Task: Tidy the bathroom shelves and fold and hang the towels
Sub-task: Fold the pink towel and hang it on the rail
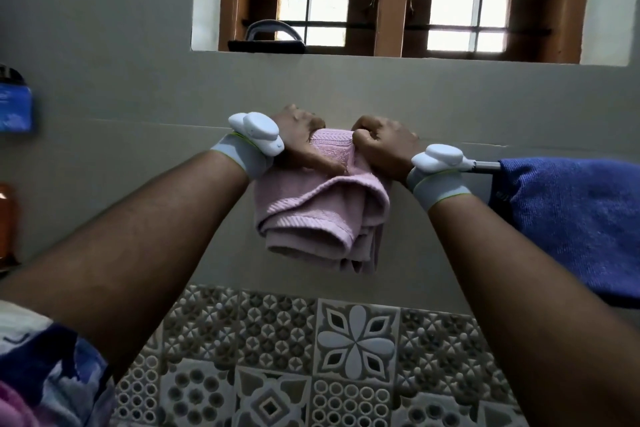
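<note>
Two towels are in sight: one pink towel (322, 211) and one blue towel (571, 218). There are two hands, a left hand (301, 135) and a right hand (384, 146). Each wrist bears one white unit, the left wrist device (258, 133) and the right wrist device (441, 158). There is one metal rail (485, 166) and one window (391, 0) of two sashes.

The pink towel (322, 204) hung bunched against the wall (138, 135), blocking the middle. To its right, the blue towel (571, 218) covered the rail (485, 167), leaving only a short bare stretch between them. Left of the pink towel, the wall lay open as far as the brown bottle (7, 218) and blue box (14, 107) at the edge.
</note>
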A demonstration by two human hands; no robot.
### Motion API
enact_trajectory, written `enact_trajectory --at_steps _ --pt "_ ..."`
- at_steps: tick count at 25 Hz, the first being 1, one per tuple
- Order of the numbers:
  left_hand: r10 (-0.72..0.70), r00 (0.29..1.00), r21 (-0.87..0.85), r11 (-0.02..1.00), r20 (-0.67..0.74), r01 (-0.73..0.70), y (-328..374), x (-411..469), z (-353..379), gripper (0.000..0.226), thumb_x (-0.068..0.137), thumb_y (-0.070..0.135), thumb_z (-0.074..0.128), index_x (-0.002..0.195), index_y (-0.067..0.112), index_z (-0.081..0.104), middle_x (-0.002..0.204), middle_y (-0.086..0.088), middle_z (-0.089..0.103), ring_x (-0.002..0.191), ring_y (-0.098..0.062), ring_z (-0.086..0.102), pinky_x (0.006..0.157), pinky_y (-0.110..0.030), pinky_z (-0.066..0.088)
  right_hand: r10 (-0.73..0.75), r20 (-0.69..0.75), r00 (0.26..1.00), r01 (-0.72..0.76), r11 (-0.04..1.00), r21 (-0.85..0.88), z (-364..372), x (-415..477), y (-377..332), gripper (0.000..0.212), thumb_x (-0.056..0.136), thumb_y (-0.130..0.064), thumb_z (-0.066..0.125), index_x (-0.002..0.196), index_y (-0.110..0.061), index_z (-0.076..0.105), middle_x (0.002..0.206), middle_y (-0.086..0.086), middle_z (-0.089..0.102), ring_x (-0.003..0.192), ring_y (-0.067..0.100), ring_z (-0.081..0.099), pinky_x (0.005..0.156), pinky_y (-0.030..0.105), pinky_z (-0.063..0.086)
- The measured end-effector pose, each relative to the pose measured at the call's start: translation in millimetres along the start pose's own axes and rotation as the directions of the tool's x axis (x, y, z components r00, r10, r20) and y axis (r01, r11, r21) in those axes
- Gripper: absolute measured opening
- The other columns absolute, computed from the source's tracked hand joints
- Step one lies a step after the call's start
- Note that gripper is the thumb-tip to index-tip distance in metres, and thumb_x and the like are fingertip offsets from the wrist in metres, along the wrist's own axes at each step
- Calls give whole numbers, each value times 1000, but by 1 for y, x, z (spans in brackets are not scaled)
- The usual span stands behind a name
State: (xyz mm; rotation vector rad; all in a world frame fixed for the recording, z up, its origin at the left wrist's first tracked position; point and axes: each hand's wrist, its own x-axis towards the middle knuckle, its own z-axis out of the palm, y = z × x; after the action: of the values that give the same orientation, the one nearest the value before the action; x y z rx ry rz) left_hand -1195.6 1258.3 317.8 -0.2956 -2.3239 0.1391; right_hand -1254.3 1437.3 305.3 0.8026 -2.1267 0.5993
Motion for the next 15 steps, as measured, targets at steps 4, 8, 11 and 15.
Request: enact_trajectory --at_steps 4,8,11,15 --pt "-123 984 -1 992 126 124 12 6 -1 77 40 82 69 78 16 61 72 0 63 70 -22 59 60 -28 42 44 90 995 -40 998 -50 -5 0 7 53 81 -55 29 72 -9 54 84 20 64 83 35 59 71 38 45" --pt "-125 968 -69 987 218 144 4 14 1 66 40 76 75 82 29 56 86 6 65 86 -21 62 70 -28 45 82 159 984 -89 995 35 -7 1 23 52 86 -65 39 81 -16 55 85 7 62 86 28 59 74 35 44" --pt "-123 970 -90 985 211 145 6 14 1 74 47 69 79 105 30 56 104 5 63 98 -21 59 79 -28 44 59 209 976 -112 961 254 -13 -1 18 65 67 -79 47 99 -24 58 93 -5 63 90 17 60 80 35 46" --pt "-157 959 -56 983 236 175 9 15 2 76 44 70 80 103 29 55 99 4 63 94 -22 59 75 -27 43 42 364 930 -134 964 230 -20 2 15 63 64 -69 69 102 -20 61 96 -6 64 85 7 60 68 25 46"
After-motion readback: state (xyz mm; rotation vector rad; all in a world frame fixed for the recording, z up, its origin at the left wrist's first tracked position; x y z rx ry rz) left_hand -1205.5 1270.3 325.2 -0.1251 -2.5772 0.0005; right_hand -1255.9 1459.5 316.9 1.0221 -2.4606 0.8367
